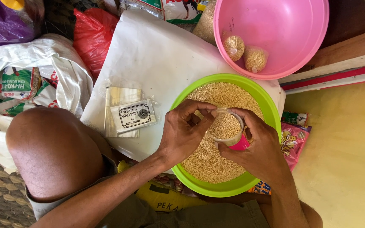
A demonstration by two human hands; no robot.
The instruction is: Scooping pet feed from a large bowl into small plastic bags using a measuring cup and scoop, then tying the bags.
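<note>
A lime-green bowl [265,104] full of small pale yellow grain sits in front of me. Over it, my right hand [262,147] holds a small clear cup with a pink base [228,128], heaped with the same grain. My left hand [182,131] touches the cup's rim with its fingertips, pinching what looks like a thin clear plastic bag at the cup's mouth. A pink basin [288,29] behind the bowl holds two small filled, tied bags of grain [234,47].
A stack of clear plastic bags with a printed label [129,115] lies on a white sheet [157,55] left of the bowl. Sacks and a red bag [91,40] crowd the left. My knee [53,152] is at lower left. Snack packets [293,137] lie beside the yellow floor [343,160].
</note>
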